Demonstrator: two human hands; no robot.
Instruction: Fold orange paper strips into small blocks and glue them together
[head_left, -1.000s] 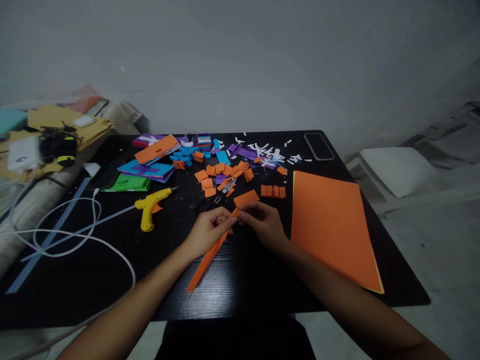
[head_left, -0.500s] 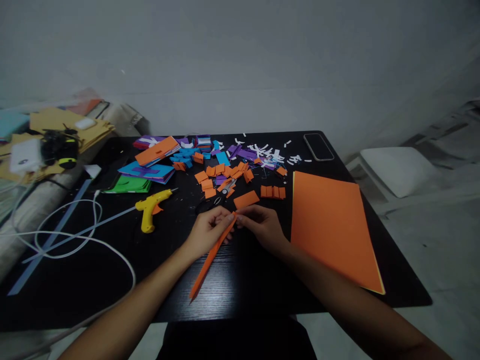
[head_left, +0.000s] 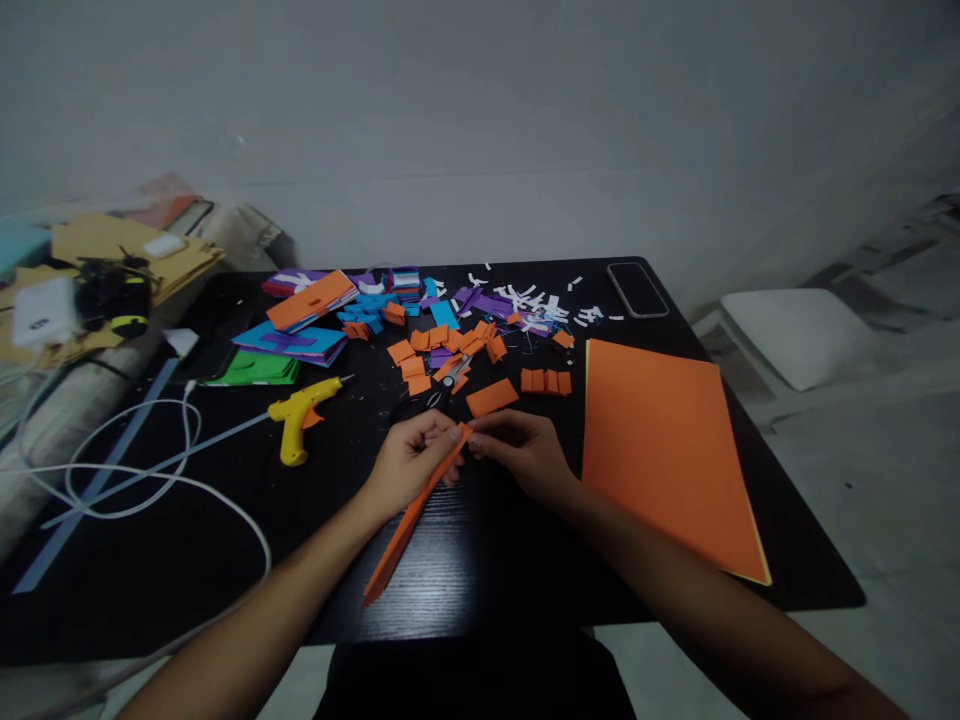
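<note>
A long folded strip of orange paper [head_left: 401, 540] slants from my fingers down toward the front edge of the table. My left hand [head_left: 409, 460] is closed on it near its upper end, thumb on top. At that same end, my right hand [head_left: 529, 455] pinches the strip's tip between thumb and fingers. Just beyond my hands lie a flat orange paper piece [head_left: 493, 397], a row of small folded orange pieces [head_left: 546, 382] and a pair of scissors [head_left: 456, 372] partly among loose orange pieces [head_left: 412, 362].
A yellow glue gun [head_left: 300, 415] and a looped white cable [head_left: 187, 470] lie left. Orange sheets [head_left: 664, 450] are stacked right, with a phone [head_left: 637, 290] behind. Folded coloured paper [head_left: 292, 340] and white scraps [head_left: 532, 300] spread along the back. A white stool [head_left: 795, 335] stands beyond.
The lower end of the orange strip has swung slightly left, and more of its broad face shows. Both hands keep their grip at the upper end.
</note>
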